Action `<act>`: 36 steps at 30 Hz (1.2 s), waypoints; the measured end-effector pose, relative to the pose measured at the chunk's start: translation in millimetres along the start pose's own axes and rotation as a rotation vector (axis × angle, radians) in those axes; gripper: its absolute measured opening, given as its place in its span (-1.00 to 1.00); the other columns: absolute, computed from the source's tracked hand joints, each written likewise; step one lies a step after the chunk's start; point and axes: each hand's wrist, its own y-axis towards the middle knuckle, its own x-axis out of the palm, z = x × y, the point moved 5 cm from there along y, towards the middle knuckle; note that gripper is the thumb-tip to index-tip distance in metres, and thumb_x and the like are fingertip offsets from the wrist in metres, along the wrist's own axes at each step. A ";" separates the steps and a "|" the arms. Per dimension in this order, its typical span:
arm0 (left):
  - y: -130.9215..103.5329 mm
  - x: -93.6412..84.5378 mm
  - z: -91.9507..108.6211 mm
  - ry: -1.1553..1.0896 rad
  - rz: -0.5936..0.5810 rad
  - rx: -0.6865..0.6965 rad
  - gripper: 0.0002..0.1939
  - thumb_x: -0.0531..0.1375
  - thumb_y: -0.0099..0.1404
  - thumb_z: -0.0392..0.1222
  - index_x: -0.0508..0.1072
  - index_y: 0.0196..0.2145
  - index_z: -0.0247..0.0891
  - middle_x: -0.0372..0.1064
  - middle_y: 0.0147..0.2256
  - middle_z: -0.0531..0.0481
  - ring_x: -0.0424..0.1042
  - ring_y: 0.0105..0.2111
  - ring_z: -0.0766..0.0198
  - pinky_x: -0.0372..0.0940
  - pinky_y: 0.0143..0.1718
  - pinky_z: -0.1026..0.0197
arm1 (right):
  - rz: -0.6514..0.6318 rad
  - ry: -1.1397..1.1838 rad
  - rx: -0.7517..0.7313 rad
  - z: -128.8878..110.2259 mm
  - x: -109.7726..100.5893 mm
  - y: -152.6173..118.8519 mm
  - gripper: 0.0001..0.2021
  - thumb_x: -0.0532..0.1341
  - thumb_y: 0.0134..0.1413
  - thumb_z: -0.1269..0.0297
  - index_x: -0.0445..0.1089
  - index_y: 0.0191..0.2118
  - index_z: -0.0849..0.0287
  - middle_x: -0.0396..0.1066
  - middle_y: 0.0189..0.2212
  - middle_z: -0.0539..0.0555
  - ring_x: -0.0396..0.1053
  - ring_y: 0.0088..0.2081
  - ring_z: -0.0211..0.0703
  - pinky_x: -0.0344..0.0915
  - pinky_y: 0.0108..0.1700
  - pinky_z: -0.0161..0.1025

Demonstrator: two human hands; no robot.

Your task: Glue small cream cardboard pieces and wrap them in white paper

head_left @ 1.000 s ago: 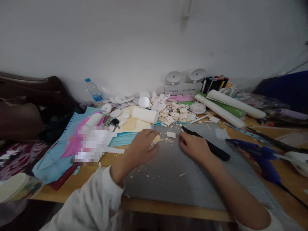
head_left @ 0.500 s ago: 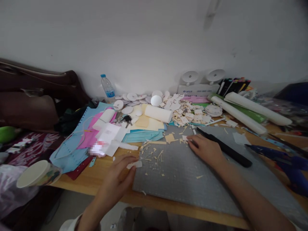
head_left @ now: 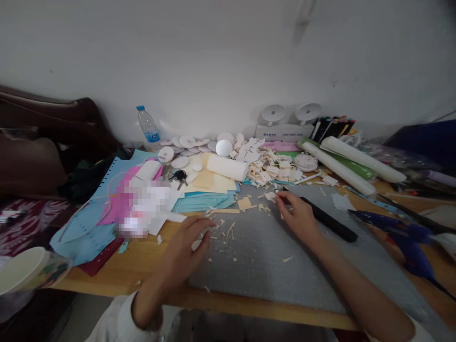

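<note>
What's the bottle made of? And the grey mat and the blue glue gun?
Bottle: most likely thin, glossy plastic, because it's see-through. Mat: perhaps plastic or rubber; it lies flat and looks mostly dull, so I can't be sure. Glue gun: probably hard plastic, since its body has a rounded, moulded shape; its finish is too blurry to tell.

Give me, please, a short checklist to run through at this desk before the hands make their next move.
1. Right hand at the small white piece: ok, its fingertips are right by it.
2. Firm grip on that piece: cannot tell; the contact is too small to see.
3. Left hand gripping the white scrap showing by its thumb: cannot tell.
4. Grey mat free of offcuts: not ok, pale scraps lie scattered over it.
5. Blue glue gun apart from both hands: ok.
6. Water bottle capped: ok.
</note>
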 end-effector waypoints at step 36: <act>55.6 86.3 -6.0 -1.031 -0.313 -0.235 -0.74 0.23 0.23 -0.26 0.43 -0.10 -0.19 0.42 -0.23 -0.02 0.41 -0.25 0.31 0.31 -0.23 0.29 | -0.439 0.948 0.293 -51.7 29.4 -30.4 -0.82 0.24 0.09 0.20 0.31 -0.18 0.03 0.45 -0.43 -0.08 0.40 -0.44 -0.32 0.33 -0.37 -0.34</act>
